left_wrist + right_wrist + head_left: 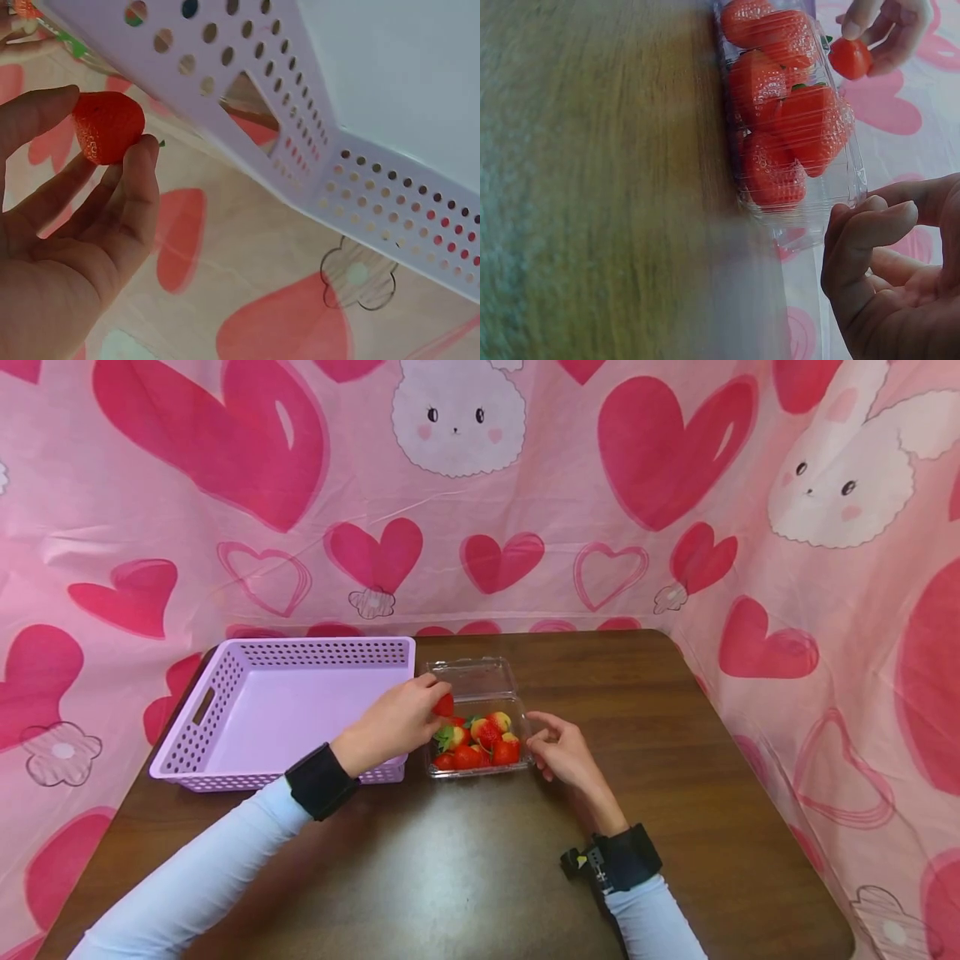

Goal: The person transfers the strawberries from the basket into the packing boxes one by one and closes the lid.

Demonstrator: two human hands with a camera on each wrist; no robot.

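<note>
My left hand (397, 722) pinches a red strawberry (109, 127) between thumb and fingertips, above the left side of a clear plastic clamshell box (522, 708). Its lid (471, 679) is folded back. Several strawberries (802, 124) lie in the box, some with pale yellowish ends and one with green leaves showing. At the box's right side is my right hand (566, 756), its fingertips right at the rim and its fingers loosely bent. In the right wrist view, the held strawberry shows beyond the box, clear of the other strawberries.
A lilac basket (197, 768) with perforated walls stands left of the box, its near right corner partly behind my left hand. Both are on a brown wooden table (450, 860). A pink heart-print cloth (480, 502) hangs behind the table and along its sides.
</note>
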